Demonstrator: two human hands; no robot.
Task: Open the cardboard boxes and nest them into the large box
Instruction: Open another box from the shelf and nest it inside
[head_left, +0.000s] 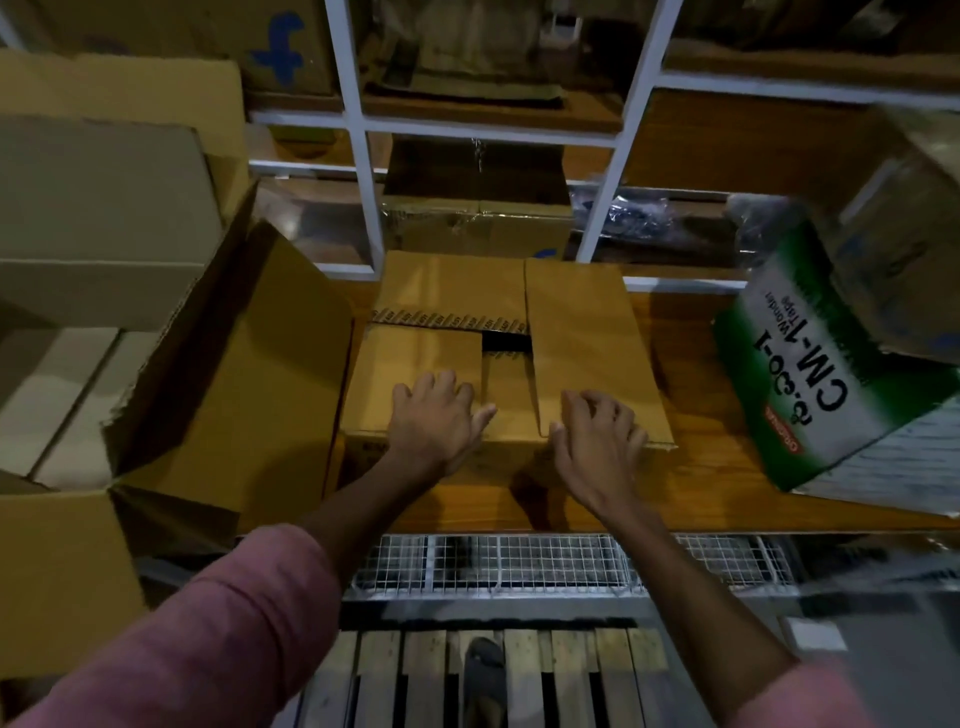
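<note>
wooden table (691, 483), white shelving (358, 135), wire mesh (519, 564), pallet floor (571, 670)

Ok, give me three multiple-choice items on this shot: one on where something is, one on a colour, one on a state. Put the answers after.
1. Where is the green-and-white box relative to the brown box under the hands?
A. To its right
B. To its left
C. Inside it

2. What colour are the sleeves?
A. Blue
B. Pink
C. Black

3. How are the brown box's top flaps?
A. Folded down, a small gap at the middle
B. All standing upright
C. Torn off

Answers: 1 A, it lies tilted on the wooden shelf at right. 2 B, both forearms show pink cloth. 3 A, the left hand and right hand rest on lowered flaps around a dark opening.
</note>
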